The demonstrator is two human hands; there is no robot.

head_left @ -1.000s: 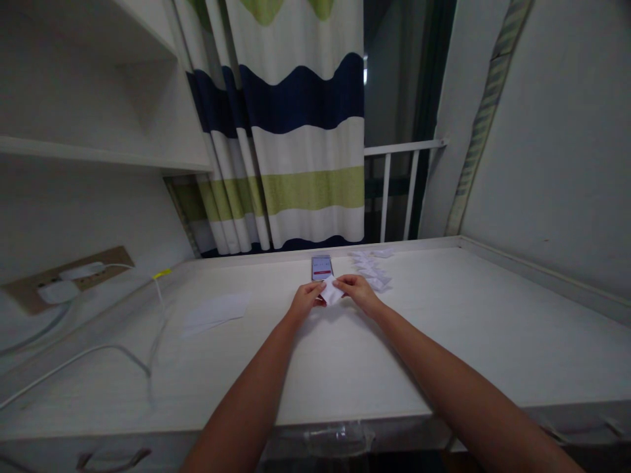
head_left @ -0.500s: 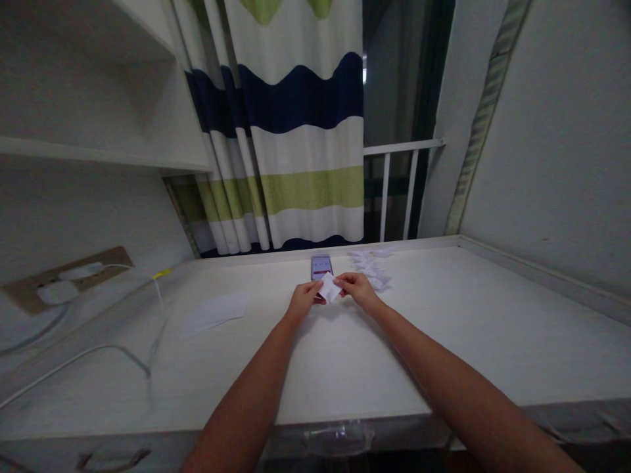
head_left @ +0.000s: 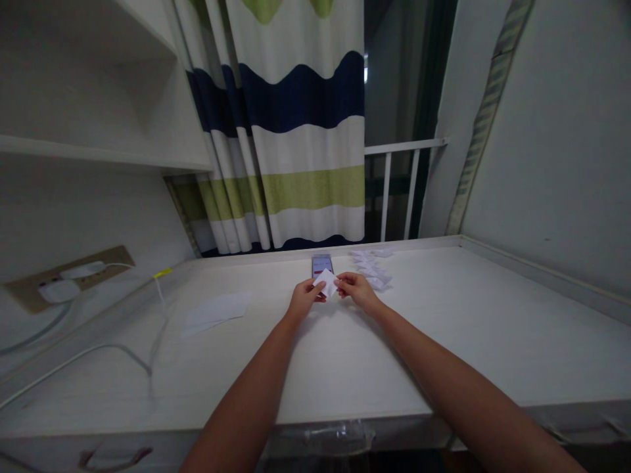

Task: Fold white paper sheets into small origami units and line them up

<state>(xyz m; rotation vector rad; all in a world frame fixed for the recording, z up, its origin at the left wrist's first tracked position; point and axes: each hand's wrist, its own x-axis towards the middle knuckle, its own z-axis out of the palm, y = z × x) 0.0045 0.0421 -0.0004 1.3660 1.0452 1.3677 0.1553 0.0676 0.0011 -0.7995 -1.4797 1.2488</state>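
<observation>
A small folded piece of white paper (head_left: 327, 282) is held above the desk between my two hands. My left hand (head_left: 303, 299) pinches its left side, thumb on top and fingers underneath. At its right edge, my right hand (head_left: 359, 290) closes thumb and fingertips on the paper. Just beyond the paper lies a phone (head_left: 322, 263) with its screen lit, its near end hidden by the paper. Several folded white paper pieces (head_left: 371, 268) lie in a cluster behind my right hand. Flat white sheets (head_left: 217, 311) rest on the desk left of my hands.
The white desk (head_left: 345, 368) has a raised rim at the back and right. A power socket (head_left: 69, 282) with plugs and white cables (head_left: 118, 348) sits at the left. A striped curtain (head_left: 310, 151) hangs behind, and a shelf (head_left: 98, 154) juts out upper left.
The folded paper has turned and tilted slightly in my fingers, its top corner shifting a little left. My left thumb lies further onto it. Phone, sheets and paper cluster stay put.
</observation>
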